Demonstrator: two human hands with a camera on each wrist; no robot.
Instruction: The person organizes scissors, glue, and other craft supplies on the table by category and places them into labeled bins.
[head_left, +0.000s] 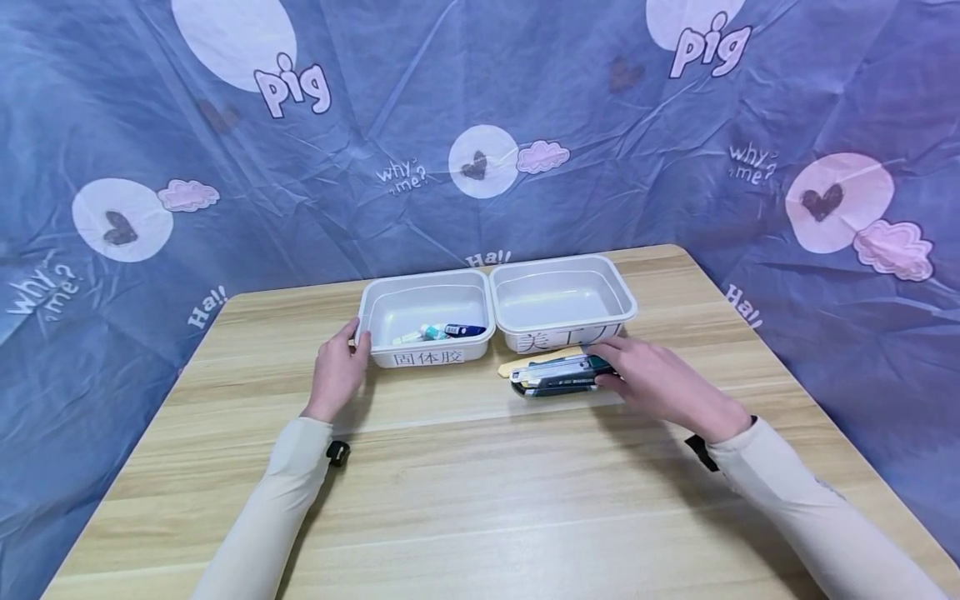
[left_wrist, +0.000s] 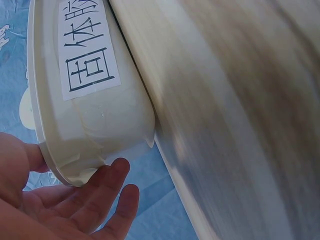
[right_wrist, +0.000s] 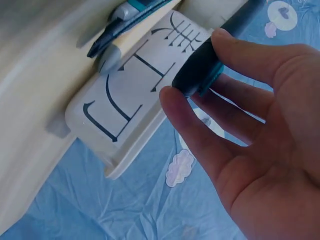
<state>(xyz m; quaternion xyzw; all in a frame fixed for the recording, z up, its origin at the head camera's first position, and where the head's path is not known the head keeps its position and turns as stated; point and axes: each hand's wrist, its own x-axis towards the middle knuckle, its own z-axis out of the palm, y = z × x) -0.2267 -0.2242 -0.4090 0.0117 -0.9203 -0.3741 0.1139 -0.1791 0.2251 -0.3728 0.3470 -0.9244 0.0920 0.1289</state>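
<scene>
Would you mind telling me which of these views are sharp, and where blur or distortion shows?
Head view: sharp and evenly lit, with wide-angle bending at the edges and soft shadows under the forearms. Left wrist view: the table is streaked with blur, though the left tray label reads clearly. Right wrist view: the right hand is sharp, the near tabletop soft.

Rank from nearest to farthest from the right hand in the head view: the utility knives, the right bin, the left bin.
1. utility knives, at the right hand fingertips.
2. right bin, just behind the hand.
3. left bin, farther left, by the left hand.
</scene>
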